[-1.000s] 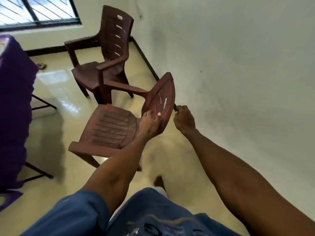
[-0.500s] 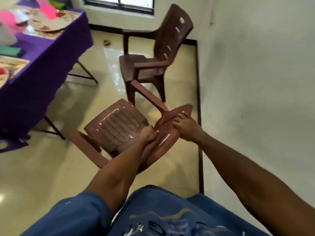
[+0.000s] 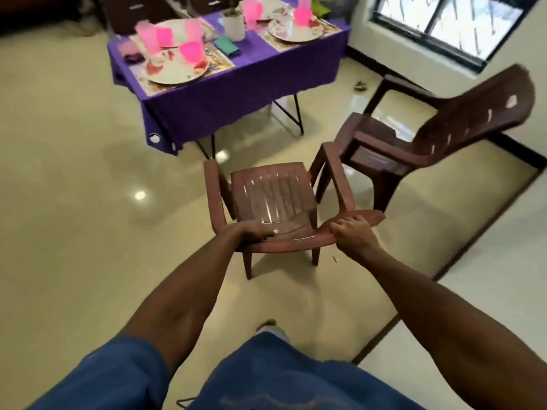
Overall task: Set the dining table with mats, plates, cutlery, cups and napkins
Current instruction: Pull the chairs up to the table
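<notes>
I hold a brown plastic armchair [image 3: 272,190] by the top of its backrest. My left hand [image 3: 251,233] grips the backrest's left part and my right hand [image 3: 352,232] grips its right part. The chair's seat faces a table with a purple cloth [image 3: 236,90] further off. On the table lie plates [image 3: 177,71], pink cups [image 3: 191,51], mats, cutlery and a green napkin [image 3: 226,44].
A second brown armchair [image 3: 429,137] stands to the right, near the wall and a barred window [image 3: 444,22]. Glossy cream floor spreads to the left. A white pot [image 3: 233,23] stands mid-table. Dark chairs stand behind the table.
The chair has swung round from the wall and now faces the purple table. My view turned left with it. Both hands kept their hold on the backrest.
</notes>
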Motion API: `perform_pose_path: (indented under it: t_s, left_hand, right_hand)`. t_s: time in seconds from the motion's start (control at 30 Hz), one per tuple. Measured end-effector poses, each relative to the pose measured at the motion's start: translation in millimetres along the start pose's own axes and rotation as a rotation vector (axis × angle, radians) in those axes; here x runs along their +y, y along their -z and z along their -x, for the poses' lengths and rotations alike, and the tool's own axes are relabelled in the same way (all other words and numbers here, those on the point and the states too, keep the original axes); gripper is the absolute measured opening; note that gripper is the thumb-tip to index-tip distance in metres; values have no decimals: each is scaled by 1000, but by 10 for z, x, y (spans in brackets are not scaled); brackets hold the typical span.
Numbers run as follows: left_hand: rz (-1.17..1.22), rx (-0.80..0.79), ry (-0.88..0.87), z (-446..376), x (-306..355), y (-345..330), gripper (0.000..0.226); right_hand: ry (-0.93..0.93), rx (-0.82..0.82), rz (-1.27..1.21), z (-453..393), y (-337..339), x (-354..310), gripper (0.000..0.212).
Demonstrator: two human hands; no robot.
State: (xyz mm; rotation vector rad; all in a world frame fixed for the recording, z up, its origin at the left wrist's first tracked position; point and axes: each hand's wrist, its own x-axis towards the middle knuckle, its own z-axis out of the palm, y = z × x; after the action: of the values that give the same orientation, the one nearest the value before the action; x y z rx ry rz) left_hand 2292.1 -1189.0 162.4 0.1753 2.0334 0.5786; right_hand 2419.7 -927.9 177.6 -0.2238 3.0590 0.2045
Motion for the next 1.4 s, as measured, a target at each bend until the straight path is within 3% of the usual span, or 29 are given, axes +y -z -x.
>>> perform_pose_path:
  t_s: [0.07, 0.13, 0.27, 0.37, 0.43, 0.9, 1.03, 1.2, 1.4]
  left_hand:
    - [-10, 5, -52, 54, 153, 8, 98]
    - [-152, 38, -147, 121, 305, 29, 106]
    - [-328, 115, -197, 73, 571, 99, 100]
    - [-500, 321, -164, -156, 670, 172, 62]
    - [-533, 405, -135, -264, 776, 229, 51]
    - [-461, 518, 59, -644, 1420, 618, 67]
    - [-443, 572, 133, -777, 1536, 629, 52]
    - [-358, 674, 249, -926, 1703, 606, 49]
    - [-407, 778, 501, -1008, 1774, 596, 33]
  right_hand:
    - [-13, -16, 8, -126, -53, 191, 37]
    - [-5, -35, 5, -299, -40, 292, 22]
    - [-49, -31, -25, -699, -1, 467, 14]
    - [-34, -52, -33, -995, 21, 618, 15]
    - [-6, -66, -41, -1201, 49, 766, 15]
    - [214, -123, -28, -2237, 163, 1477, 17]
    - [300, -93, -40, -2458, 138, 1644, 16]
    - [361, -123, -75, -2773, 124, 1839, 21]
    - [425, -88, -89, -2978, 145, 1824, 24]
